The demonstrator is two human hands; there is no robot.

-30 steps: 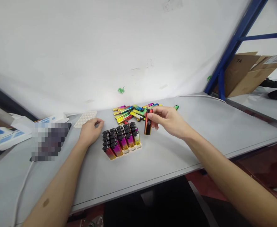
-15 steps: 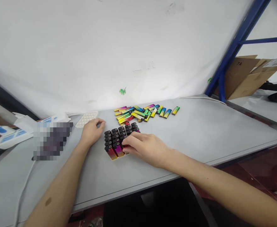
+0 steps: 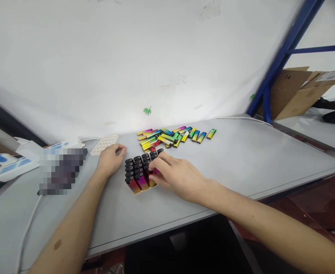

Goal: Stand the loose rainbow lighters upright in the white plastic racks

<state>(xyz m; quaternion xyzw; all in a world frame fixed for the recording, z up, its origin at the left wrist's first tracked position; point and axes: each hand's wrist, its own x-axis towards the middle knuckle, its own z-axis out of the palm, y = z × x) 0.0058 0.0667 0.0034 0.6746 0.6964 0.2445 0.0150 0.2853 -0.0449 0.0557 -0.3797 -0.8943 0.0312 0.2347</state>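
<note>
Several lighters [image 3: 141, 180] stand upright in tight rows on the table, black tops up, with red, purple and gold bodies. My right hand [image 3: 176, 175] reaches over their right side, thumb and forefinger pinched on a lighter [image 3: 152, 180] in the front row. The hand hides part of the block. My left hand [image 3: 110, 159] rests on the table to the left of the rows, loosely curled, thumb apart from the fingers and nothing held. Behind the rows lies a loose pile of shiny multicoloured lighters [image 3: 167, 137].
A white tray with small pockets [image 3: 104, 144] lies beyond my left hand. Further left are a pixelated dark object [image 3: 63, 171], white-and-blue packaging [image 3: 16, 165] and a white cable [image 3: 30, 224]. A white wall [image 3: 156, 76] backs the table; a blue frame [image 3: 284, 57] and cardboard boxes [image 3: 295, 91] stand right.
My right hand has shifted very slightly right at the front of the lighter rows, still pinched there. My left hand has stayed in place; the view has moved a little.
</note>
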